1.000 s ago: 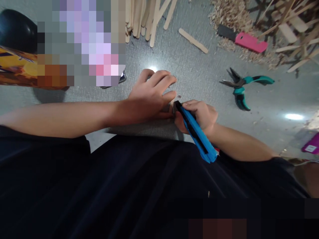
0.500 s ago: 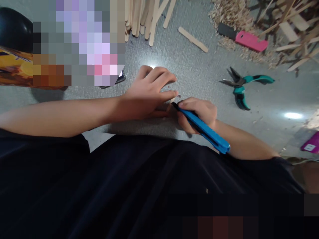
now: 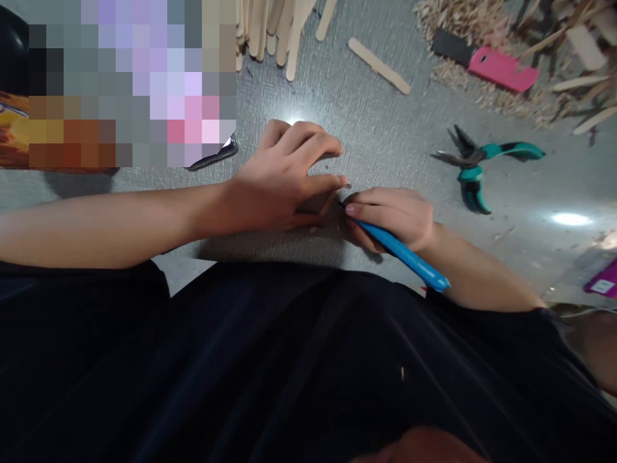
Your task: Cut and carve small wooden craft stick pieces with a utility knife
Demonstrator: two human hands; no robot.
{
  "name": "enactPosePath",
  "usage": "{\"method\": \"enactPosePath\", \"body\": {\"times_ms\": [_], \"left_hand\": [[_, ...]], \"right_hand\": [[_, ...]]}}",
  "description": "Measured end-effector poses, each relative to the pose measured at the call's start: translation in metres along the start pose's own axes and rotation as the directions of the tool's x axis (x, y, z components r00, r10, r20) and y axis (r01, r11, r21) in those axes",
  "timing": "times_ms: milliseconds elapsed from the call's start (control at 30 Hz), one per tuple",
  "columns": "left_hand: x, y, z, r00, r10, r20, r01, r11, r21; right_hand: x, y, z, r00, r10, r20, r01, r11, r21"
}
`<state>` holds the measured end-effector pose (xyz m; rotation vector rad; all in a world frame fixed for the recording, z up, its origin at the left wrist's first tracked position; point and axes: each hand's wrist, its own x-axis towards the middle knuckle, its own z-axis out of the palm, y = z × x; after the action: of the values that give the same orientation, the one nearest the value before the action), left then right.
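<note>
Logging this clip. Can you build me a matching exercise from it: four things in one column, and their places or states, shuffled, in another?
Things:
1. blue cutter
2. pliers
3. pink tool
4. lone wooden stick

Places or states:
A. lying beside the wood shavings
B. gripped in the right hand
C. lying by itself, apart from the bunched sticks
D. lying with its teal-and-black handles spread

Right pairs: 1-B; 2-D; 3-A; 4-C
</note>
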<state>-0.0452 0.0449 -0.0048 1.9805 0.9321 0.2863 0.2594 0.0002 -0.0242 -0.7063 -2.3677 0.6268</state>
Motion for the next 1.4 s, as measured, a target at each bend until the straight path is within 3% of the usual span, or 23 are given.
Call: {"method": "enactPosePath", "body": {"times_ms": [300,367,433,533,633,733,833,900,1100,1200,1400], "left_hand": [[-0.002,-0.003,0.002,0.997,0.069,0.018,-0.071,0.993,0.091],[-0.002,-0.002,0.002,0.998,0.056,0.030,-0.059,0.993,0.098],[-0.001,-0.001,0.002,0.999,0.039,0.027,-0.041,0.996,0.082],[0.000,0.000,0.001,1.000,0.015,0.017,-0.016,0.999,0.050],[0.000,0.001,0.001,1.000,0.023,0.017,-0.023,0.998,0.054],[-0.001,-0.001,0.002,0.998,0.058,0.005,-0.058,0.997,0.055],[-0.002,-0.004,0.004,0.995,0.102,-0.014,-0.100,0.992,0.079],[-0.002,-0.005,0.007,0.992,0.124,-0.018,-0.121,0.984,0.133],[-0.002,-0.008,0.011,0.990,0.140,-0.007,-0.134,0.959,0.249],[-0.001,-0.007,0.010,0.987,0.155,-0.031,-0.145,0.967,0.209],[0.001,-0.002,0.007,0.998,0.055,-0.044,-0.052,0.996,0.066]], "right_hand": [[0.004,-0.006,-0.006,0.986,0.132,0.098,-0.137,0.989,0.046],[0.014,-0.011,-0.012,0.945,0.234,0.228,-0.254,0.965,0.063],[0.024,-0.016,-0.018,0.864,0.348,0.364,-0.395,0.917,0.061],[0.034,-0.019,-0.023,0.813,0.384,0.438,-0.454,0.889,0.064],[0.034,-0.018,-0.022,0.830,0.360,0.426,-0.431,0.899,0.079],[0.028,-0.013,-0.018,0.877,0.292,0.381,-0.345,0.935,0.078],[0.020,-0.008,-0.012,0.963,0.155,0.221,-0.174,0.982,0.071],[0.016,-0.005,-0.009,0.993,0.043,0.108,-0.049,0.997,0.058],[0.013,-0.001,0.000,0.996,-0.062,-0.064,0.062,0.998,0.000],[0.013,-0.002,0.002,0.998,-0.018,-0.066,0.019,1.000,0.013],[0.015,-0.004,0.000,0.997,0.050,-0.063,-0.045,0.996,0.080]]}}
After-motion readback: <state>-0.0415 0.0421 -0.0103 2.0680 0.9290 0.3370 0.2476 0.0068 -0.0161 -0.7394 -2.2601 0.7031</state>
